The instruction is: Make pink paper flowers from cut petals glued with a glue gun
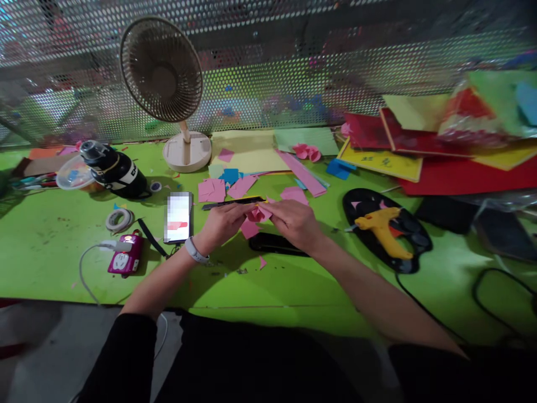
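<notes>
Both hands meet over the middle of the green table, with a pink paper flower [257, 214] between their fingertips. My left hand [226, 221], with a pale band at the wrist, pinches the flower from the left. From the right, my right hand [297, 219] grips it with bent fingers. Just behind the hands lies a dark utility knife [232, 202]. A pink paper piece [250, 229] shows under the flower. Partly covered by my right hand is a long black object [277, 244], perhaps a stapler.
Pink paper squares [211, 190] lie beyond the hands. A yellow glue gun [384, 230] rests on a black tray [356, 210] at right. At left are a phone [178, 217], a power adapter [126, 254], a tape roll [119, 220], a black bottle [119, 176] and a fan [187, 152].
</notes>
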The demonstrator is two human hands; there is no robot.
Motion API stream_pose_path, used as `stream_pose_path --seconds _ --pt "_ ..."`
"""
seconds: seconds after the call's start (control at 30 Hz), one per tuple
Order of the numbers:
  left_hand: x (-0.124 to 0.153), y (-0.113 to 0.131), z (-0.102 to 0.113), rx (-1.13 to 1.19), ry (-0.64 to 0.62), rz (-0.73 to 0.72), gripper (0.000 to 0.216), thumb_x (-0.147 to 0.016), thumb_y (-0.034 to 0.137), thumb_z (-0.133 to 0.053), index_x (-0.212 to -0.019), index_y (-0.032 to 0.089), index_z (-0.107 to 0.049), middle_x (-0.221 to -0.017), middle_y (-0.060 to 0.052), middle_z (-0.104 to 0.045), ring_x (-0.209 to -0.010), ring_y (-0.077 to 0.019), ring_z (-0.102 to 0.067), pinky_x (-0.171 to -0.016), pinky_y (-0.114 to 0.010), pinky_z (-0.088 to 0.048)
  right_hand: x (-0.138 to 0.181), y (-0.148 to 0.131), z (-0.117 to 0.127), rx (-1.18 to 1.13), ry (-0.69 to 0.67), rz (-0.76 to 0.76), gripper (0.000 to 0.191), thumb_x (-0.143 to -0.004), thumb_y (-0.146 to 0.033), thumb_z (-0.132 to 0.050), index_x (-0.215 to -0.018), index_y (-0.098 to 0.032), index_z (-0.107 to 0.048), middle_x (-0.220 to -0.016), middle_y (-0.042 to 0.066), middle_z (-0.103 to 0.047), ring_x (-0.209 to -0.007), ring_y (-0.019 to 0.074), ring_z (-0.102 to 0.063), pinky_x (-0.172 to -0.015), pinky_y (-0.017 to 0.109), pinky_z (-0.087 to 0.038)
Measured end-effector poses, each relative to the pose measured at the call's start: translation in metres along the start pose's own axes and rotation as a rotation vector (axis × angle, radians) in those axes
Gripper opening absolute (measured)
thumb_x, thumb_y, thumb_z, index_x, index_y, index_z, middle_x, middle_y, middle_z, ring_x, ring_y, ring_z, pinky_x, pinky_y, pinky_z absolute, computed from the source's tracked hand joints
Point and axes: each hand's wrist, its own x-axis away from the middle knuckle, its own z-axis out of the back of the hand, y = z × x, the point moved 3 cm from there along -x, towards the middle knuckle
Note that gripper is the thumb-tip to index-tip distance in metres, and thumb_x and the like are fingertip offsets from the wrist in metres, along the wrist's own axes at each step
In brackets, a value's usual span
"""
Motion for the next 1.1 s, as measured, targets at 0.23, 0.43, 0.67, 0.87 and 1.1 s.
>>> stream_pose_path --seconds 0.23,0.43,0.67,0.87,1.1 --pt "0.0 -0.002 -0.005 0.017 0.025 0.071 0.03 -0.093 0.011 -0.053 -0.119 0.016 -0.067 -0.103 -0.009 -0.077 -0.085 -0.0124 -0.073 -0.076 -0.024 -0.059 -0.001 -0.002 0.0 -0.01 0.039 -0.056 0.027 -0.095 -0.013 -0.051 -0.113 -0.019 -0.071 -0.099 0.009 -0.078 -0.087 0.0222 -0.074 -0.077 0.037 -0.059" --pt "0.001 0.01 -0.005 -0.196 0.025 -0.084 0.028 -0.095 0.011 -0.05 -0.12 0.014 -0.063 -0.105 -0.008 -0.076 -0.091 -0.0137 -0.073 -0.081 -0.026 -0.06 -0.002 -0.007 -0.002 0.045 0.002 -0.01 0.022 -0.098 -0.021 -0.051 -0.11 -0.016 -0.069 -0.099 0.012 -0.078 -0.088 0.0243 -0.074 -0.076 0.038 -0.059" --pt "-0.002 0.021 -0.005 -0.263 0.041 -0.068 0.025 -0.098 0.013 -0.045 -0.116 0.013 -0.061 -0.097 -0.007 -0.077 -0.08 -0.013 -0.073 -0.07 -0.022 -0.057 -0.001 -0.013 -0.005 0.11 0.041 -0.048 0.022 -0.098 -0.02 -0.051 -0.107 -0.014 -0.069 -0.094 0.012 -0.078 -0.08 0.0237 -0.075 -0.073 0.036 -0.059" --pt "0.0 0.028 -0.01 -0.286 0.066 0.003 0.027 -0.099 0.017 -0.043 -0.121 0.011 -0.059 -0.093 -0.008 -0.077 -0.069 -0.0133 -0.072 -0.059 -0.021 -0.053 -0.003 -0.02 -0.003 0.054 0.133 -0.105 0.021 -0.095 -0.015 -0.052 -0.107 -0.015 -0.069 -0.094 0.01 -0.079 -0.076 0.0207 -0.075 -0.067 0.031 -0.059" --pt "0.004 0.037 -0.015 -0.286 -0.023 0.089 0.048 -0.097 0.014 -0.039 -0.145 0.01 -0.04 -0.105 -0.014 -0.075 -0.081 -0.0167 -0.073 -0.067 -0.024 -0.058 -0.005 -0.03 -0.003 0.098 0.122 -0.081 0.029 -0.096 -0.014 -0.046 -0.115 -0.013 -0.067 -0.095 0.012 -0.078 -0.079 0.022 -0.075 -0.072 0.033 -0.06"
